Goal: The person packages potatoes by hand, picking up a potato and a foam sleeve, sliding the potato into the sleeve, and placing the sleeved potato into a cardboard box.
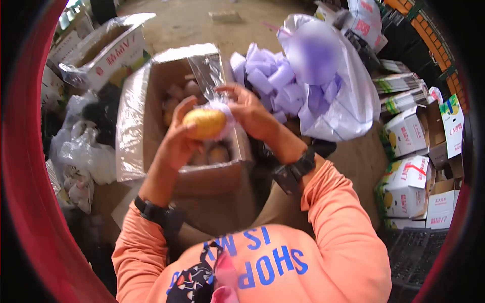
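Note:
A yellow fruit is held above an open cardboard box lined with clear plastic. My left hand has its fingers wrapped round the fruit's left side. At the fruit's right end, my right hand holds a pale, whitish foam sleeve, its index finger raised. The sleeve partly covers the fruit. Several wrapped fruits lie inside the box, partly hidden by my hands. Right of the box is a pile of lilac foam sleeves beside a white plastic bag.
Another open carton stands at the upper left, above clear plastic bags. Printed white cartons are stacked on the right, with a black crate below them. Flattened cartons lie at the upper right.

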The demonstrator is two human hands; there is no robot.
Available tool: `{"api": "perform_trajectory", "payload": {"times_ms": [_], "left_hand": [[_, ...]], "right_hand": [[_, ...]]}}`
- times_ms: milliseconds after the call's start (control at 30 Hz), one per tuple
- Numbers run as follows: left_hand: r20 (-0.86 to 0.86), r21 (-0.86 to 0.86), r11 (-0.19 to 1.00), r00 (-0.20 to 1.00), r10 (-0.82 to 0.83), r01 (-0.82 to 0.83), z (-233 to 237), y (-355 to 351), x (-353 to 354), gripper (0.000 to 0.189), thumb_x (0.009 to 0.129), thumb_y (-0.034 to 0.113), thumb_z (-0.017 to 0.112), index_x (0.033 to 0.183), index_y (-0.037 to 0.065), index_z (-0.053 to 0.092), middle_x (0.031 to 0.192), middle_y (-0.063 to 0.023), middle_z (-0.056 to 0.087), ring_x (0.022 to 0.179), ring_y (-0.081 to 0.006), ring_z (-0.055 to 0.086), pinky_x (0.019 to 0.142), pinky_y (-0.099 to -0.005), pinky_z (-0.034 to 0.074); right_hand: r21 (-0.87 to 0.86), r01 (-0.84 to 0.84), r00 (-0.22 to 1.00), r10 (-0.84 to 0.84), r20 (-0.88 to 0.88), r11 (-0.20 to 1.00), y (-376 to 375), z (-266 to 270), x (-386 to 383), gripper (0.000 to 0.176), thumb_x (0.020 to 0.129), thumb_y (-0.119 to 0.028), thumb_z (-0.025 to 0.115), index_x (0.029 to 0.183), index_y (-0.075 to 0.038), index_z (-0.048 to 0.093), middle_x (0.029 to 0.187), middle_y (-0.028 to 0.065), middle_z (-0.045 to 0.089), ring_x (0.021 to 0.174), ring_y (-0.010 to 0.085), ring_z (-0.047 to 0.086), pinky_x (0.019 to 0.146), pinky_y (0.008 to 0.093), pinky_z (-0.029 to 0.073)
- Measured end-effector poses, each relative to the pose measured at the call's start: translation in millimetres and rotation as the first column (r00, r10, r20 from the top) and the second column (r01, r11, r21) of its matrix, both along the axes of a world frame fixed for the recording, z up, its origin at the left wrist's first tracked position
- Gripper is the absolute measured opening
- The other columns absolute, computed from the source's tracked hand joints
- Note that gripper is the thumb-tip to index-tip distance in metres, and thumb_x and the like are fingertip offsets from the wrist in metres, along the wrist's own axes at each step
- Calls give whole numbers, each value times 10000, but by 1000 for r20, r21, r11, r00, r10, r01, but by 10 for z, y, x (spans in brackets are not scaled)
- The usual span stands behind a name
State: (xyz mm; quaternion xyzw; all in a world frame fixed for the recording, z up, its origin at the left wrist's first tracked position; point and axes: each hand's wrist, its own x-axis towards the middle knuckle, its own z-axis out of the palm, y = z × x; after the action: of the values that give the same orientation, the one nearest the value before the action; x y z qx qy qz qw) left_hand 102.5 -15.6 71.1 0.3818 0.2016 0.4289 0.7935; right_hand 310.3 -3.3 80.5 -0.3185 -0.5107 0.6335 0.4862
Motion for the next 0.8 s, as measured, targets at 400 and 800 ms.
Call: {"api": "perform_trajectory", "payload": {"times_ms": [400, 800], "left_hand": [[-751, 658, 734, 70, 657, 166, -744, 213, -257, 553, 761, 184, 679, 1259, 71, 466, 1303, -186, 379, 1151, -304, 463, 959, -368, 399], [-331, 866, 432, 357, 873, -253, -222, -26, 502, 451, 721, 104, 736, 1103, 69, 498, 1215, -117, 365, 1046, -234, 477, 776, -307, 496]], "right_hand": [[410, -64, 32, -409, 912, 910, 134, -997, 1700, 153, 761, -141, 585, 875, -92, 675, 1030, 126, 592, 978, 294, 568, 863, 346, 442], [247, 81, 400, -259, 879, 966, -52, -373, 1096, 336, 710, -296, 688, 895, -22, 628, 880, 188, 635, 844, 327, 612, 739, 391, 469]]}}
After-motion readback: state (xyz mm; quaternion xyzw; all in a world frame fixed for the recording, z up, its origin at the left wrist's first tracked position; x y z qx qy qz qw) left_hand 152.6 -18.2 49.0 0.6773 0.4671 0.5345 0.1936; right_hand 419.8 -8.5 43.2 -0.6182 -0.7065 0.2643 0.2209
